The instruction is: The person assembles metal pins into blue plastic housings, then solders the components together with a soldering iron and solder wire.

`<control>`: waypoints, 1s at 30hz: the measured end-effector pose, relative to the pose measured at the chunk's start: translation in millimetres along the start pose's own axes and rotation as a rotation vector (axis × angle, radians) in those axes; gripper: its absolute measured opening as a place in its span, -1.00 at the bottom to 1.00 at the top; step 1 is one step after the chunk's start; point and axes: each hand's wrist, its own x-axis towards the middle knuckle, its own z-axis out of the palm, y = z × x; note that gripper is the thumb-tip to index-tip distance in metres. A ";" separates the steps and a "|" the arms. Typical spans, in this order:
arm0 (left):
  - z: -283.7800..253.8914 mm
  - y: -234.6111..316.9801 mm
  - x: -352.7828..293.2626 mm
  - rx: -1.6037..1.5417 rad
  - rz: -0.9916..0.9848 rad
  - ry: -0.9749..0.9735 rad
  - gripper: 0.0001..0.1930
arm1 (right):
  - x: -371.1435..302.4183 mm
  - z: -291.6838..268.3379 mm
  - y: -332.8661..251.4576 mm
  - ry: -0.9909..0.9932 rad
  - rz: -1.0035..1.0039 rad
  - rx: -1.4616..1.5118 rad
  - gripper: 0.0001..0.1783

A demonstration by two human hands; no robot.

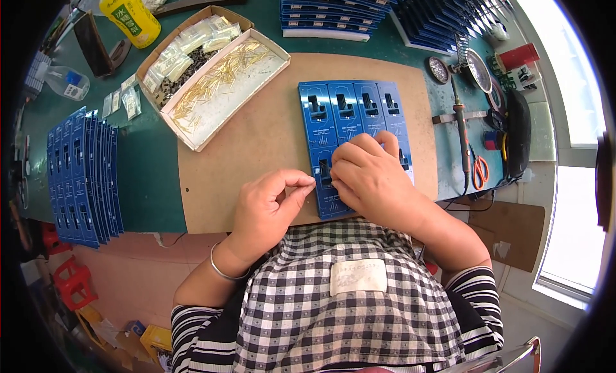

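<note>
A blue circuit board panel [321, 137] with rows of dark cutouts lies on a brown board [256, 142] in front of me. My left hand [268, 203] is at the panel's left edge, thumb and forefinger pinched together. Whatever is between those fingertips is too small to make out. Over the lower middle of the panel, my right hand [373, 175] has its fingers curled down onto the surface near a cutout. Its fingertips are closed and partly hidden, so what they hold does not show.
A cardboard box [273, 68] of thin gold pins [221, 78] and small bags stands beyond the left hand. Stacked blue boards [70, 174] stand at left, others [333, 10] at the back. A soldering iron [461, 126] and orange-handled scissors [480, 173] lie at right.
</note>
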 end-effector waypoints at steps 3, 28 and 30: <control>0.0 0.1 0.0 0.014 0.005 0.001 -0.88 | -0.3 0.5 -0.2 -0.008 -0.034 -0.022 -0.92; 4.5 -4.6 -0.5 0.037 0.111 0.014 -0.90 | -42.8 17.1 -13.9 0.178 0.059 -0.287 -0.58; 4.3 -3.8 -0.9 0.029 0.032 0.006 -0.87 | -42.9 15.3 -14.9 0.190 -0.018 -0.214 -0.52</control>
